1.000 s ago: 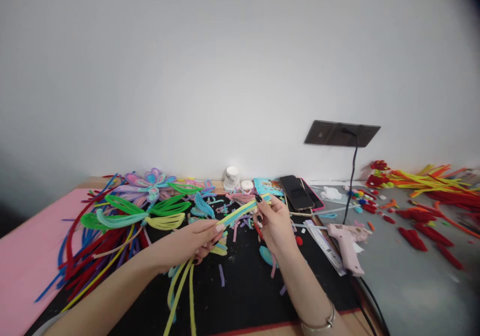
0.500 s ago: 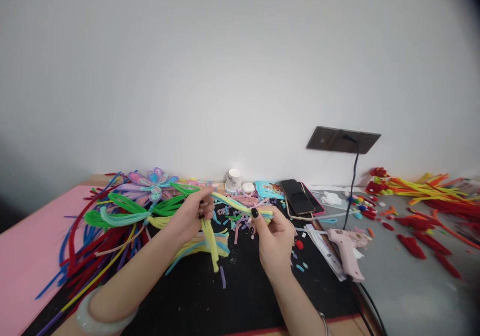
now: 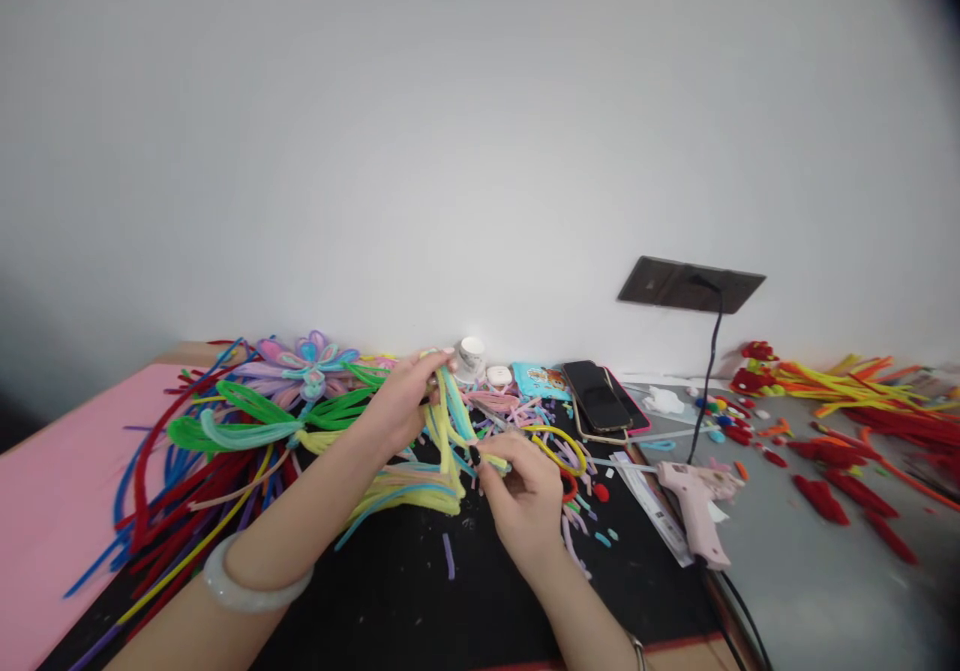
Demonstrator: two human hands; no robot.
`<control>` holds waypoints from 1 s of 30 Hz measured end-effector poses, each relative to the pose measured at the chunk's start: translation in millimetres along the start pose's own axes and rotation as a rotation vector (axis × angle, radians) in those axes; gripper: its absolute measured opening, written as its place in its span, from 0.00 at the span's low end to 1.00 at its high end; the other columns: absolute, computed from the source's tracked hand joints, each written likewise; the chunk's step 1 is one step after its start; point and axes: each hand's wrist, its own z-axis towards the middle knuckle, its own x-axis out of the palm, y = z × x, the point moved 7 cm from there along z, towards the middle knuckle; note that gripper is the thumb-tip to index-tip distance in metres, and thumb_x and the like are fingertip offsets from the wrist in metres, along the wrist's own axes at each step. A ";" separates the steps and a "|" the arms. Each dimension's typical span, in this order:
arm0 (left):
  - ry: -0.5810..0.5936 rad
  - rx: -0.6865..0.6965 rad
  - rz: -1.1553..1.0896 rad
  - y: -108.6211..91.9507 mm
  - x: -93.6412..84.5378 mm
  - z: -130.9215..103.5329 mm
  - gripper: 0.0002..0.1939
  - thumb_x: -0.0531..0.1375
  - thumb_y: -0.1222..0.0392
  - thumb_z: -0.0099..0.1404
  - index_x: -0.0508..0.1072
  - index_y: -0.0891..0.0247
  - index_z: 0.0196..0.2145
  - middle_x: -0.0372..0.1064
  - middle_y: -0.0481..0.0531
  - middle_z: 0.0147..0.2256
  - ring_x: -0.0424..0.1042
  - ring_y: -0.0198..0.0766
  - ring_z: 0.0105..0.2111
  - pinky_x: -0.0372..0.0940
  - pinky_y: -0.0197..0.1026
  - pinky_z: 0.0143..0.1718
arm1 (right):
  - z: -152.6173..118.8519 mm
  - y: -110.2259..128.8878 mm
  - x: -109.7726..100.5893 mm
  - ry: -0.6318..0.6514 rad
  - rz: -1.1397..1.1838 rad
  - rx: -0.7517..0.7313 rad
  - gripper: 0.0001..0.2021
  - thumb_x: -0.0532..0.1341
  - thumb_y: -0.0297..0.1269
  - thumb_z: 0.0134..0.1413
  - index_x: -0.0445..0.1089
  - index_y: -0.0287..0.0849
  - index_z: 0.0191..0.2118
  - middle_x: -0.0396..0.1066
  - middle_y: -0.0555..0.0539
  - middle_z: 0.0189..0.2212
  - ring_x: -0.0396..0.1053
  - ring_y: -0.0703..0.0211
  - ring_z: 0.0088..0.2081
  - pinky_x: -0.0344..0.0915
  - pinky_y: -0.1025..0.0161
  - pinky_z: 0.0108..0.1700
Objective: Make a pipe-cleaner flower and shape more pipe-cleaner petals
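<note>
A looped bundle of yellow and light blue pipe cleaners (image 3: 448, 416) hangs between my two hands above the black mat (image 3: 405, 591). My left hand (image 3: 405, 396) is closed around its upper part. Lower down and to the right, my right hand (image 3: 521, 486) pinches the gathered end. Beneath them lies another pale yellow and blue bunch (image 3: 405, 491). Green looped pipe cleaners (image 3: 255, 411) and a pastel flower (image 3: 311, 363) rest left of my left hand.
A white cup (image 3: 471, 354), a blue packet (image 3: 540, 381) and a phone (image 3: 598, 396) stand or lie along the wall. At right are a pink glue gun (image 3: 697, 511) with a cord and red pieces (image 3: 821, 498). Red and blue stems spread at left.
The bundle is now raised in a loop between my hands. My right hand has moved left, closer to my left hand, which has risen slightly. A yellow loop and scraps show right of my right hand.
</note>
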 end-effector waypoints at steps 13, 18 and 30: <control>0.201 0.153 -0.025 -16.1 -1.5 -8.1 0.18 0.57 0.55 0.62 0.53 0.62 0.22 0.45 0.38 0.19 0.46 0.23 0.16 0.53 0.28 0.18 | 6.9 -30.5 -18.1 0.025 0.333 0.336 0.15 0.48 0.43 0.62 0.66 0.41 0.42 0.63 0.50 0.23 0.59 0.65 0.20 0.56 0.67 0.21; 0.288 -0.032 0.072 5.4 9.2 -19.9 0.16 0.51 0.47 0.64 0.52 0.59 0.27 0.42 0.37 0.18 0.36 0.24 0.14 0.35 0.27 0.14 | 21.4 -28.5 -16.9 0.036 0.324 0.428 0.12 0.51 0.43 0.60 0.64 0.41 0.42 0.61 0.52 0.23 0.56 0.67 0.20 0.53 0.69 0.21; 0.447 -0.142 0.289 31.8 33.6 -49.0 0.29 0.38 0.34 0.62 0.54 0.54 0.51 0.45 0.39 0.19 0.40 0.27 0.16 0.38 0.28 0.17 | 22.7 -27.6 20.9 0.286 0.276 0.468 0.10 0.57 0.39 0.54 0.56 0.42 0.29 0.53 0.56 0.21 0.51 0.69 0.21 0.50 0.71 0.22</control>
